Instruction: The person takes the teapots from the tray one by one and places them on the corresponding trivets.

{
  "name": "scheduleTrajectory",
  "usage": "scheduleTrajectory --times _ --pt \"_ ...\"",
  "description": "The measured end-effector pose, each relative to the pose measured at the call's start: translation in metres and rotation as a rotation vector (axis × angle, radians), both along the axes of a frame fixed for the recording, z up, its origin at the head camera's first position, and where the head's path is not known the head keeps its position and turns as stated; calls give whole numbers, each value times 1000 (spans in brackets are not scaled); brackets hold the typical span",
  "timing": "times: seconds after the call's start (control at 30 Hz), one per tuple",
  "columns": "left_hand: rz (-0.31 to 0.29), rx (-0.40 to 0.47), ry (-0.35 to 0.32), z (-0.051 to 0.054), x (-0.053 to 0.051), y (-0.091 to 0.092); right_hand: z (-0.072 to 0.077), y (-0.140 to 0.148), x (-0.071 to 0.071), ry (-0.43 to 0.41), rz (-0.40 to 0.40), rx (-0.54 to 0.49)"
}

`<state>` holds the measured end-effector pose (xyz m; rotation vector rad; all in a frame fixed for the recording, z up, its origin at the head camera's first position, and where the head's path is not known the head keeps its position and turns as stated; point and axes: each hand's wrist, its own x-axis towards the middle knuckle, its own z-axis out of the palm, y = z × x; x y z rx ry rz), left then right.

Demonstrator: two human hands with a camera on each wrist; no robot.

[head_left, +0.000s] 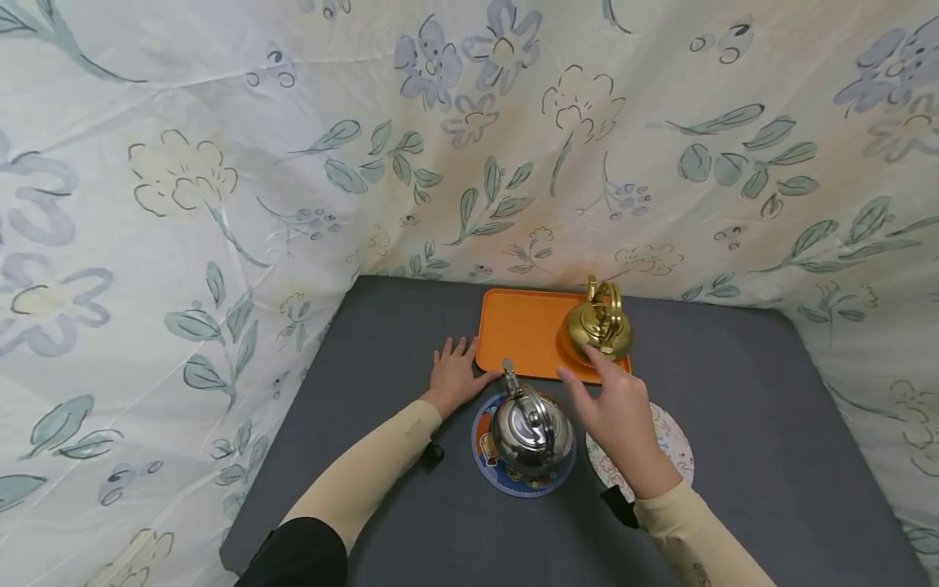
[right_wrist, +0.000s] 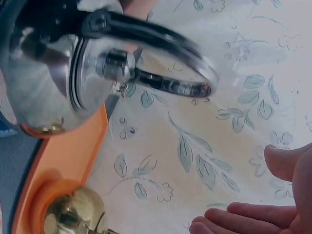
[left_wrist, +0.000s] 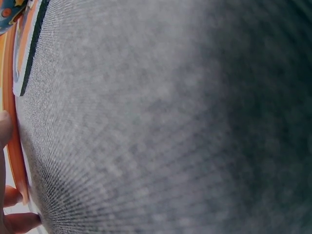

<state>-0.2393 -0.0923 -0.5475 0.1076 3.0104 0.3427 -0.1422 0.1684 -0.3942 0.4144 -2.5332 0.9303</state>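
A silver kettle (head_left: 530,444) with a raised handle stands on a round blue patterned mat (head_left: 513,487). Behind it, a gold kettle (head_left: 587,328) sits at the right end of an orange tray (head_left: 513,326), on a round orange piece. At the tray's front left corner is my left hand (head_left: 455,379), its fingers spread; the left wrist view shows fingertips (left_wrist: 13,196) by the tray's edge. My right hand (head_left: 622,417) hovers between the two kettles with fingers extended. In the right wrist view that hand (right_wrist: 303,195) holds nothing and is apart from the silver kettle (right_wrist: 34,78).
A round white patterned mat (head_left: 678,440) lies partly under my right forearm on the dark grey table (head_left: 734,383). Floral cloth (head_left: 477,122) hangs right behind the table and along both sides.
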Motion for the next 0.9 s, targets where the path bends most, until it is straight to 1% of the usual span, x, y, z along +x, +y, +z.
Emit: scheduleTrajectory --times 0.27,0.47,0.73,0.9 --pt "-6 -1 15 -3 -1 -2 8 6 -17 -33 -51 23" --pt "-4 -8 -5 -2 -2 -2 10 12 -34 -57 -76 15" --pt "2 -8 -10 0 -4 0 9 25 -59 -96 -125 23" --pt "-1 -12 -19 -1 -3 0 5 32 -75 -84 -138 38"
